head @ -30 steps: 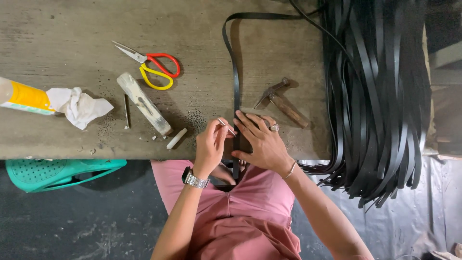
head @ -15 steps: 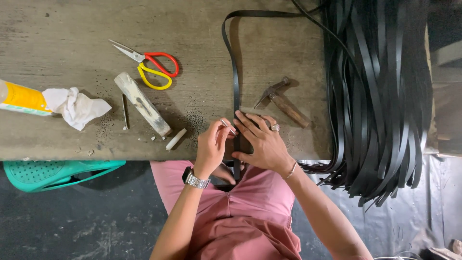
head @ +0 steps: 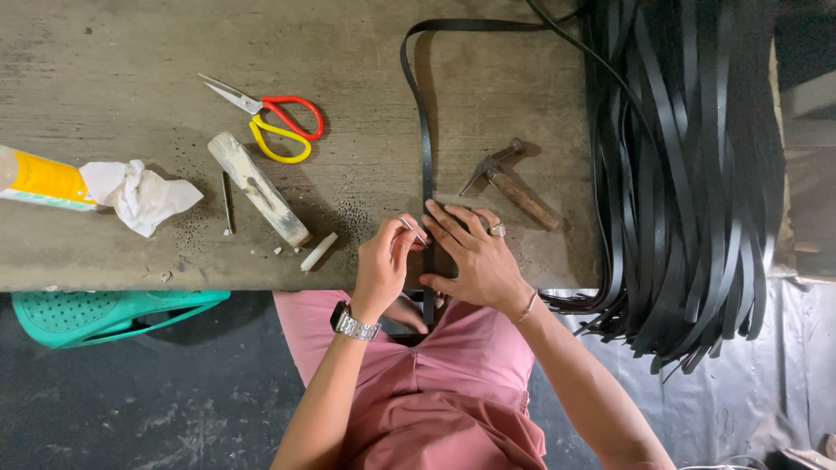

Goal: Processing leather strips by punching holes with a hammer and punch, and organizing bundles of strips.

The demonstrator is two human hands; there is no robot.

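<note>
A: Hands? Strap position?
B: Right hand flat, fingers spread, pressing black strap at table edge. Left hand pinches thin metal pin beside it.
A: Obscured?
B: Strap end under palm. Yellow tube cut off left, cloth-wrapped.

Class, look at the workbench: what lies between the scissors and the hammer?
In the head view, one black strap runs down the bench between the red-and-yellow scissors and the hammer, toward the person's hands; otherwise only bare bench top.
</note>
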